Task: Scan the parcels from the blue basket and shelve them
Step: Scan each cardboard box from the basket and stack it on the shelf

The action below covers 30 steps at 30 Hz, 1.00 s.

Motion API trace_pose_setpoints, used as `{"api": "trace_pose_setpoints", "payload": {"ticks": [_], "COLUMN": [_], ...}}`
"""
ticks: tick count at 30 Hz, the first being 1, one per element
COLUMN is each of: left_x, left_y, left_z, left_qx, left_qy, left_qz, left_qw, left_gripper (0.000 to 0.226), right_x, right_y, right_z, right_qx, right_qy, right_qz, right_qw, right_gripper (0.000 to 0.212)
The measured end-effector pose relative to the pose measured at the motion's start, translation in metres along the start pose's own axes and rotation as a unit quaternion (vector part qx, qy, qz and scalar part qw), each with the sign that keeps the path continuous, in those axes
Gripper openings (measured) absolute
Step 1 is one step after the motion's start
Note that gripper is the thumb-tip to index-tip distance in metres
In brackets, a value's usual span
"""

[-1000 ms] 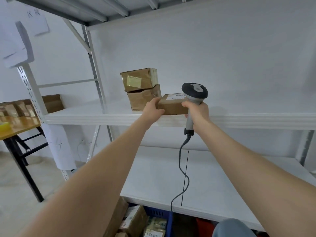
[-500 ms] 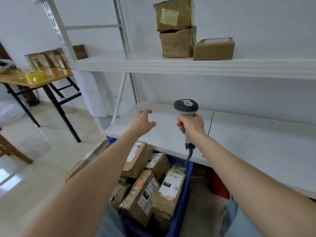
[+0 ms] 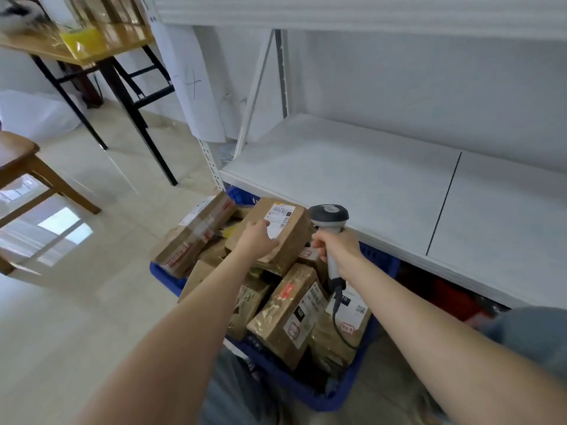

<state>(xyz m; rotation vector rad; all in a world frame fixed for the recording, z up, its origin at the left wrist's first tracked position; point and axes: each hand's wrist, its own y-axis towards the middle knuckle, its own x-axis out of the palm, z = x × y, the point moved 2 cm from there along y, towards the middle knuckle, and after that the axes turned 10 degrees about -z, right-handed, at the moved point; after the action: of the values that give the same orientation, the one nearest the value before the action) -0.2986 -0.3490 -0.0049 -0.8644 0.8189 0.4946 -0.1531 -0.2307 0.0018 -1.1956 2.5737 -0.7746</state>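
Observation:
A blue basket [image 3: 322, 397] on the floor is piled with several brown taped parcels. My left hand [image 3: 254, 242] grips the topmost parcel [image 3: 291, 237] at its left edge, thumb on its white label. The parcel lies tilted on the pile. Just to its right, my right hand [image 3: 340, 250] holds a grey barcode scanner [image 3: 329, 214] by the handle, head up, with its cable hanging down over the parcels. The white lower shelf [image 3: 352, 179] behind the basket is bare.
A wooden table [image 3: 46, 49] with black legs and a yellow item [image 3: 81, 41] stands at the far left. A wooden stool [image 3: 18, 154] sits at the left edge. A paper sheet [image 3: 193, 87] hangs on the shelf post. Something red [image 3: 454, 299] lies under the shelf.
My view dropped from the upper shelf to the basket. My left hand left the shelved box, came down open and now grips a parcel on the pile. The scanner came down with my right hand.

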Motion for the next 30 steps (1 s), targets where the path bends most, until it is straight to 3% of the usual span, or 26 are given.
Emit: {"api": "trace_pose_setpoints", "payload": {"ticks": [9, 13, 20, 23, 27, 30], "left_x": [-0.020, -0.013, -0.036, -0.054, -0.061, -0.051], "left_y": [0.090, 0.106, 0.092, 0.078, 0.050, 0.027], "left_z": [-0.058, -0.066, -0.056, -0.038, 0.000, 0.028], "left_qx": [-0.122, -0.144, -0.119, -0.089, -0.045, -0.001], "left_qy": [-0.111, -0.116, -0.152, -0.185, -0.309, -0.359], "left_qz": [-0.013, -0.038, 0.065, 0.085, 0.080, 0.074], "left_qw": [0.986, 0.982, 0.979, 0.975, 0.947, 0.930], "left_gripper": [0.074, 0.065, 0.041, 0.035, 0.036, 0.049], "right_x": [0.035, 0.042, 0.030, 0.015, -0.015, -0.042], "right_y": [0.073, 0.088, 0.079, 0.061, 0.030, 0.003], "right_z": [0.000, 0.004, -0.002, -0.017, -0.042, -0.052], "right_qx": [0.064, 0.086, 0.071, 0.035, -0.027, -0.059], "right_qy": [0.079, 0.090, 0.086, 0.084, 0.114, 0.131], "right_qz": [-0.059, -0.073, -0.078, -0.066, -0.057, -0.054], "right_qw": [0.993, 0.990, 0.991, 0.994, 0.992, 0.988], "right_gripper": [0.041, 0.051, 0.045, 0.033, 0.015, 0.012]}}
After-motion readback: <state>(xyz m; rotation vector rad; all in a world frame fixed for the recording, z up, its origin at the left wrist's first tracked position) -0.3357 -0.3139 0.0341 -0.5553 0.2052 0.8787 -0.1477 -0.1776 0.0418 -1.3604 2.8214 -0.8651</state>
